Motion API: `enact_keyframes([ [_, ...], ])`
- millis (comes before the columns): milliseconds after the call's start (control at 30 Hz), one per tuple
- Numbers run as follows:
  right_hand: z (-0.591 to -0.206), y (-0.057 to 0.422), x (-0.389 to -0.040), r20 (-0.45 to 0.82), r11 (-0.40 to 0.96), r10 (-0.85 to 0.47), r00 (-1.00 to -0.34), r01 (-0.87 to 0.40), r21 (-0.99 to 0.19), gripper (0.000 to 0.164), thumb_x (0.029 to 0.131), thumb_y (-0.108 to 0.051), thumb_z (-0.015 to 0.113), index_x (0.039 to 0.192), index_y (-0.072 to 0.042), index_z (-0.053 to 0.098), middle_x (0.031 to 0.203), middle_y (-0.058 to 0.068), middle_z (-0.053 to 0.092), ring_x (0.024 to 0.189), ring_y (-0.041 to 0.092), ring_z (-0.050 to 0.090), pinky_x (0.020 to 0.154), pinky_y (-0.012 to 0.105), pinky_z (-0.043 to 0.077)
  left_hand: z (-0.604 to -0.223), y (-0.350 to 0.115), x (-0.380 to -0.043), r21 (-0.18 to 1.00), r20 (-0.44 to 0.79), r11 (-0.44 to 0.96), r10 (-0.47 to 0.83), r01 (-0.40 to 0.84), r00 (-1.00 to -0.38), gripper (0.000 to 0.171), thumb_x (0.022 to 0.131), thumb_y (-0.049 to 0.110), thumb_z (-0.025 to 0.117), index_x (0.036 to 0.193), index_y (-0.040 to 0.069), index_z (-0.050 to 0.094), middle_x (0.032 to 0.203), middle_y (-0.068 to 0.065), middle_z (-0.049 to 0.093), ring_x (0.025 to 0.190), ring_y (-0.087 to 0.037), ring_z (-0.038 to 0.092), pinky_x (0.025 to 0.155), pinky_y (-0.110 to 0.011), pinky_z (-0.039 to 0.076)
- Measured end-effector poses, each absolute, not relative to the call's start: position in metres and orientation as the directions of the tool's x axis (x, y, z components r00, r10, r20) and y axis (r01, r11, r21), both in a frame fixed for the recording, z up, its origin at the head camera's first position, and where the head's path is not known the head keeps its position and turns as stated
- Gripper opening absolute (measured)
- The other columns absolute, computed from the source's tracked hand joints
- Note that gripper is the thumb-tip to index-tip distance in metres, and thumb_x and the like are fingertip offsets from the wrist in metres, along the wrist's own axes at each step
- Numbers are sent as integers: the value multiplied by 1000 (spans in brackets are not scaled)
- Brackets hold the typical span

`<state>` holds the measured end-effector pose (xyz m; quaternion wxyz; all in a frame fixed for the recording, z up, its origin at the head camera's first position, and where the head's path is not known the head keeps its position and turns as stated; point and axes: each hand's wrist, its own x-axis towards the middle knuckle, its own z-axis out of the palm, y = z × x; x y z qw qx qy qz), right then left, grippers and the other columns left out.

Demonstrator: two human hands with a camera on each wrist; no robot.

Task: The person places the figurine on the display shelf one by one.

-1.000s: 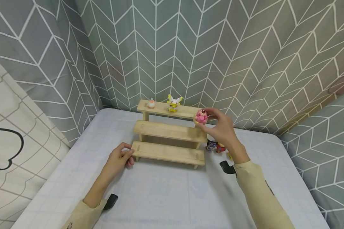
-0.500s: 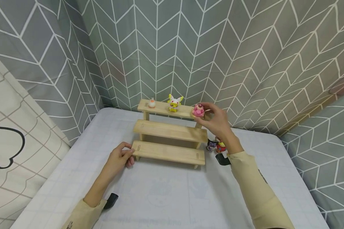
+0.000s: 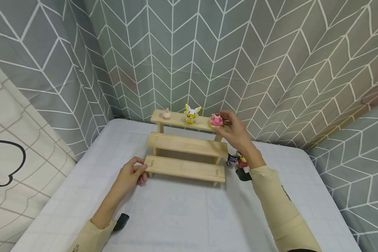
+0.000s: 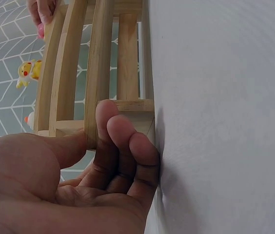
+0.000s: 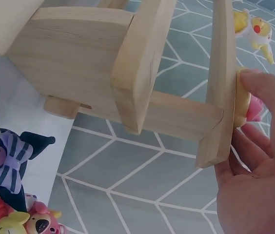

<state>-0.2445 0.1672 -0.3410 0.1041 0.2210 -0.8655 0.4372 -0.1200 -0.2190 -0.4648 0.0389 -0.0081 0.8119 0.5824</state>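
Observation:
A three-tier wooden display rack (image 3: 186, 144) stands on the white-covered table. My right hand (image 3: 236, 131) holds a pink figurine (image 3: 216, 120) with a tan base between thumb and fingers at the right end of the top tier. In the right wrist view the figurine's base (image 5: 243, 97) is right against the board. My left hand (image 3: 130, 175) pinches the left end of the lowest tier, thumb on top and fingers beneath, as the left wrist view shows. Along the top tier stand a small white figurine (image 3: 166, 113) and a yellow figurine with white ears (image 3: 191, 113).
Right of the rack, on the table, are a black-and-purple figurine (image 3: 231, 160) and a red-and-yellow figurine (image 3: 242, 162). A pink bear-like figurine (image 5: 44, 219) lies among them in the right wrist view. A grey patterned curtain (image 3: 176, 52) hangs behind the rack.
My right hand has moved left and slightly up, bringing the pink figurine from in front of the rack's right end onto the top tier. The left hand keeps its place.

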Motion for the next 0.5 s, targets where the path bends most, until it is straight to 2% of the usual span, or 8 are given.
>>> enact_keyframes([
  [500, -367, 166, -233, 538, 590, -184, -823, -530, -609, 63, 91, -15, 86, 146, -5, 56, 143, 13, 66, 132, 29, 64, 117, 45, 43, -464, -220, -121, 945, -81, 320, 29, -68, -996, 25, 111, 17, 57, 127, -1, 51, 71, -8, 69, 62, -16, 62, 59, -27, 55],
])
